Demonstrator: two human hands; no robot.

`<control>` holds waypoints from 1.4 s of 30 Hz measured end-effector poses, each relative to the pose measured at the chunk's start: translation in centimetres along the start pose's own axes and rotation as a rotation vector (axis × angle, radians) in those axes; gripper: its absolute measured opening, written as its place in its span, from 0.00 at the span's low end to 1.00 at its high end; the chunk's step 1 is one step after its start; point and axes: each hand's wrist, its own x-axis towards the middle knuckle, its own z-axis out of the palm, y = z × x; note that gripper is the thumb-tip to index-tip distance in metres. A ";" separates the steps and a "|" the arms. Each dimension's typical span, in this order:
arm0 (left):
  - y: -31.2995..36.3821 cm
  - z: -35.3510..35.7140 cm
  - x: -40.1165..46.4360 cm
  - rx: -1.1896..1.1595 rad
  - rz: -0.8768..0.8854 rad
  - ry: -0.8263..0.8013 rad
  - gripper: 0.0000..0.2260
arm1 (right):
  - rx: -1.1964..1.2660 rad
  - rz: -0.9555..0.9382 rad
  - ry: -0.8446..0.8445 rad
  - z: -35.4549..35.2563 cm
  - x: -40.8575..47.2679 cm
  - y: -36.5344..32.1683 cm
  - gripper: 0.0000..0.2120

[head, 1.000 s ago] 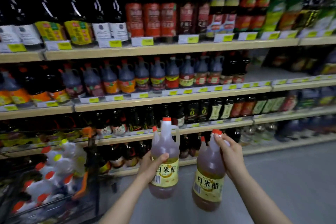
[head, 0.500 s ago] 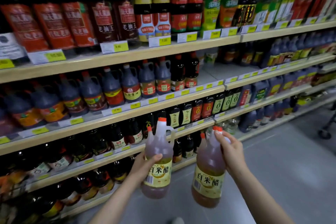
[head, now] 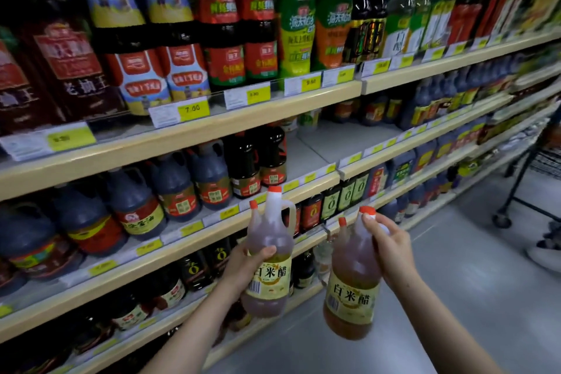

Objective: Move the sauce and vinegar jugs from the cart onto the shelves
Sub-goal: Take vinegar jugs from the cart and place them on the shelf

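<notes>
Overhead-lit, vinegar jugs [head: 268,255] (one per hand)

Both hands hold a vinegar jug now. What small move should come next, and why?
Probably carry the jugs right and up toward the bare stretch of shelf. The left hand grips one vinegar jug by its body, the right hand grips the other jug at its neck, and both are off the shelves.
</notes>
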 end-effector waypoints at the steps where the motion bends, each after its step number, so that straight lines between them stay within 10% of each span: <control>1: 0.4 0.7 0.9 0.002 0.005 -0.010 0.28 | 0.005 -0.001 0.015 -0.5 1.1 -0.1 0.06; 7: 0.1 5.2 5.1 -0.054 -0.047 -0.015 0.35 | 0.000 -0.033 -0.053 -3.9 7.6 0.7 0.22; 12: 0.9 11.9 7.4 -0.132 -0.070 0.064 0.33 | -0.032 -0.070 -0.143 -7.5 14.3 -0.1 0.05; 26: 1.7 30.4 9.6 -0.289 -0.101 0.289 0.37 | -0.072 0.023 -0.399 -19.6 27.4 -1.6 0.12; 42: 9.6 27.4 19.9 0.108 0.317 0.424 0.40 | 0.007 -0.067 -0.415 -19.4 33.5 -2.0 0.12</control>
